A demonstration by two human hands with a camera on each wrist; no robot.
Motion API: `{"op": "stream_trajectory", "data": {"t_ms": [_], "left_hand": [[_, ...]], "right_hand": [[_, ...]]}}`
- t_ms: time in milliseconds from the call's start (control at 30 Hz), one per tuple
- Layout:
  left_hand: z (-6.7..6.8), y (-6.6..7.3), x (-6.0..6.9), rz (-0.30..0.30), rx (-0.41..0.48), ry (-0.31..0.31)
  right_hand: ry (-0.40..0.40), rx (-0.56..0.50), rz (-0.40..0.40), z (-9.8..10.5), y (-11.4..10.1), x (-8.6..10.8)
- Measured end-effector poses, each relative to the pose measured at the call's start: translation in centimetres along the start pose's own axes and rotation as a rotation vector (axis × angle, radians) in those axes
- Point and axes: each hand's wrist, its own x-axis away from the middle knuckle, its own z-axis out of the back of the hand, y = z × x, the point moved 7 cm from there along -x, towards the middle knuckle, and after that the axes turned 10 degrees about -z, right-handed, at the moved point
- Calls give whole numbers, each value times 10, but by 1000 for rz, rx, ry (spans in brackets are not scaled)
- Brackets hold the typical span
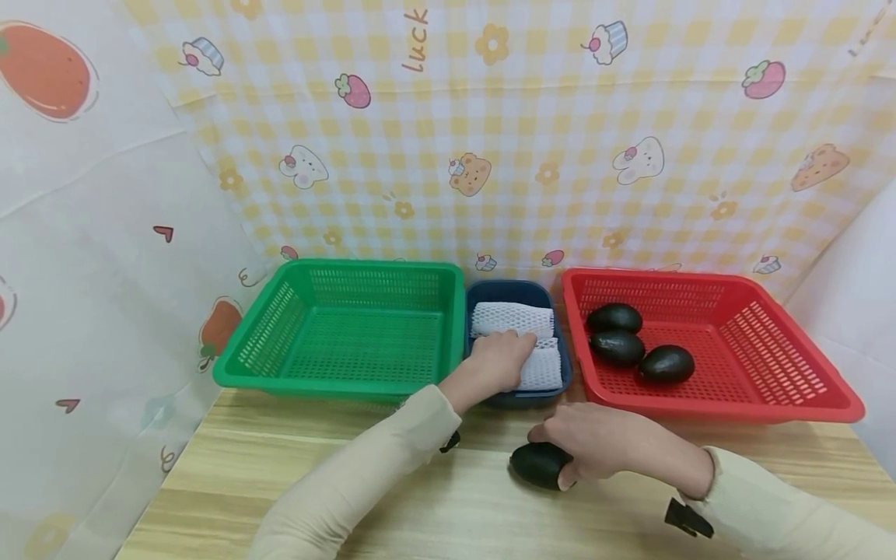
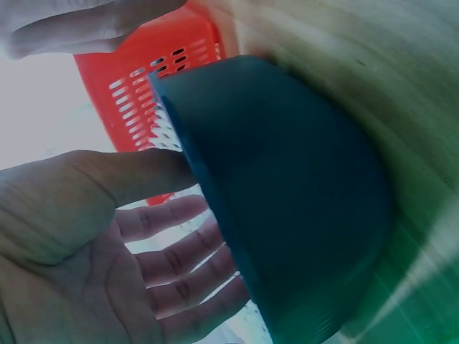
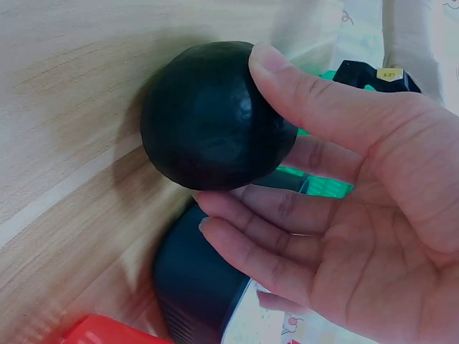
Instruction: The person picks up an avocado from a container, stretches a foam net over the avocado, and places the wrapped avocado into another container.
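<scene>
My right hand (image 1: 595, 439) grips a dark avocado (image 1: 539, 465) at the tabletop, in front of the dark blue bin (image 1: 518, 399). In the right wrist view, thumb and fingers lie around that avocado (image 3: 208, 118). My left hand (image 1: 500, 362) reaches over the near side of the bin, onto white foam net sleeves (image 1: 514, 319) lying inside. In the left wrist view, the fingers of the left hand (image 2: 107, 244) are mostly straight and pass behind the bin's rim; their tips are hidden.
A green basket (image 1: 336, 386) stands to the left of the bin. On the right stands a red basket (image 1: 700, 406) with three avocados (image 1: 667, 364) in its left part. A patterned cloth (image 1: 434, 140) hangs behind the wooden table (image 1: 280, 459).
</scene>
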Motion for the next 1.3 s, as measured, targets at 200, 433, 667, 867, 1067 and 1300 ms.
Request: {"op": "stream_trajectory", "data": {"t_ms": [200, 433, 667, 867, 1067, 1300], "left_hand": [[-1, 2, 0, -26, -21, 32], [5, 3, 3, -44, -28, 40], [20, 10, 12, -65, -67, 87], [45, 16, 30, -100, -45, 165], [84, 24, 60, -159, -67, 281], [104, 25, 87, -198, -100, 363]], "right_hand": [[0, 12, -8, -1, 1, 0], [9, 16, 2, 0, 1, 1], [7, 18, -13, 0, 1, 1], [7, 22, -6, 1, 0, 0], [5, 11, -6, 1, 0, 0], [-2, 37, -46, 0, 2, 1]]}}
